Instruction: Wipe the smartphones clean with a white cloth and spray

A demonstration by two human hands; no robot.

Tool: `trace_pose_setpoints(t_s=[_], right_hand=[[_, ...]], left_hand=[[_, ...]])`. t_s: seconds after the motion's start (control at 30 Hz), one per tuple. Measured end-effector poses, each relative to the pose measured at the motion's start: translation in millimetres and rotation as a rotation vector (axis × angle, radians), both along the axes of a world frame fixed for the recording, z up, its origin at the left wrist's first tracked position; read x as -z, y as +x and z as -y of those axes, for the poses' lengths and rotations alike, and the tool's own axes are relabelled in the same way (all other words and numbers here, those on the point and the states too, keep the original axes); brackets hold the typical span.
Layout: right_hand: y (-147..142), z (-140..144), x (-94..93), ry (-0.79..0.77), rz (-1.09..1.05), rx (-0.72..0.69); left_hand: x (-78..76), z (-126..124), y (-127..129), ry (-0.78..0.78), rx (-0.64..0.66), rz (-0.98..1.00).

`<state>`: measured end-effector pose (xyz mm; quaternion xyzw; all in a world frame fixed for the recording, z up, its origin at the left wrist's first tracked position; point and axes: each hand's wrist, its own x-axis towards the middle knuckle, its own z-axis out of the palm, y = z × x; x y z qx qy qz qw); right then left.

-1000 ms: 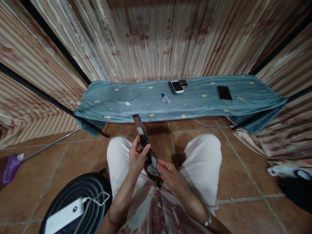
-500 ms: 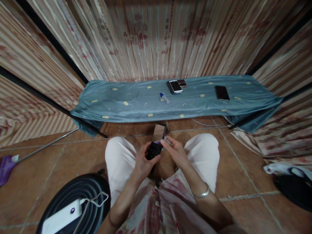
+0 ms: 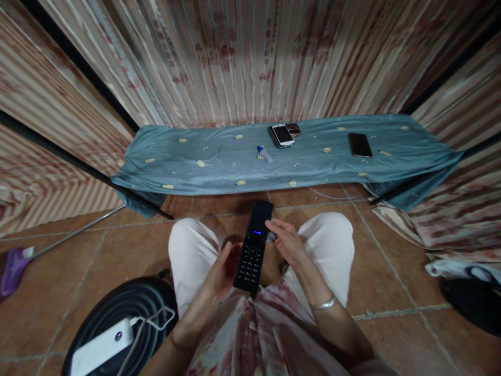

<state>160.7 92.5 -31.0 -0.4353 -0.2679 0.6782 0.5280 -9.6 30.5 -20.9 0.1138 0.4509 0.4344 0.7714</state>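
Note:
A black flip phone is unfolded between my knees, its keypad facing up and a blue glow on its upper half. My left hand supports it from the left, fingers partly hidden behind the keypad half and thumb raised off the keys. At the upper half's right edge is my right hand, its thumb tip touching the side of the screen and its other fingers curled. Something small, greyish and crumpled shows under those fingers, too unclear to name.
A bench with a blue-green cloth stands ahead, bearing stacked phones, a blue-capped small bottle and a dark phone. At lower left, a white power bank with a cable lies on a ridged black round object.
The flip phone has turned so its keypad and screen face up, more in view. My left thumb has lifted off the keys, and my right hand has shifted slightly right.

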Motion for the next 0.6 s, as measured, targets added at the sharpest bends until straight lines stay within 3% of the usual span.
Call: trace_pose_setpoints(t_s=[0.07, 0.17, 0.4, 0.6], right_hand=[[-3, 3, 0.2, -0.012, -0.031, 0.01], [-4, 5, 2.3, -0.016, -0.063, 0.019], [8, -14, 5.8, 0.017, -0.101, 0.128], [18, -23, 2.2, 0.122, 0.023, 0.146]], left_hand=[[-0.1, 6, 2, -0.099, 0.035, 0.109], [-3.3, 11, 6, -0.126, 0.077, 0.211], [-9.3, 18, 9, -0.067, 0.069, 0.197], [-10.8, 21, 14, -0.098, 0.099, 0.204]])
